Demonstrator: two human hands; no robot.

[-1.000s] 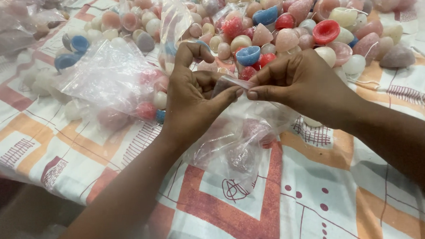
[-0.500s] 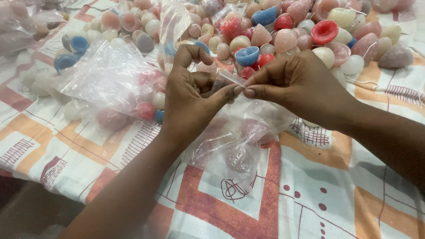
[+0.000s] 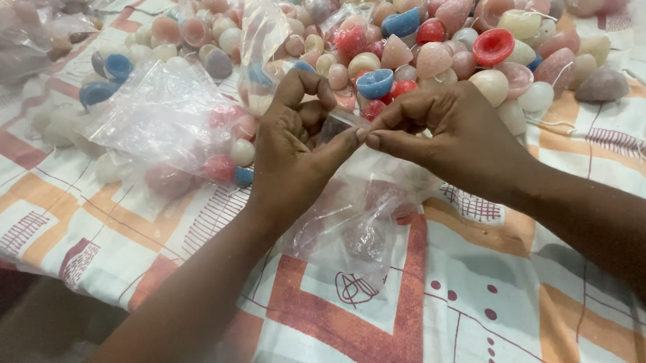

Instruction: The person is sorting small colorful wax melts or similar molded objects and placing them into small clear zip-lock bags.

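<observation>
My left hand (image 3: 297,154) and my right hand (image 3: 454,137) meet at the top edge of a small clear plastic bag (image 3: 353,230). Thumb and fingers of both hands pinch the bag's mouth between them. The bag hangs down over the tablecloth with a few pale pink pieces showing faintly inside it. Just beyond my fingers lies a heap of small wax shapes (image 3: 433,49) in pink, cream, red and blue, some with wicks.
A filled clear bag (image 3: 170,122) of the same shapes lies left of my left hand. Another crumpled bag (image 3: 10,42) sits at the far left. The patterned cloth (image 3: 470,298) with orange and red bands covers the table, whose edge runs along the lower left.
Both hands have stayed at the bag's mouth, with the fingertips drawn slightly closer together. The bag hangs much as before.
</observation>
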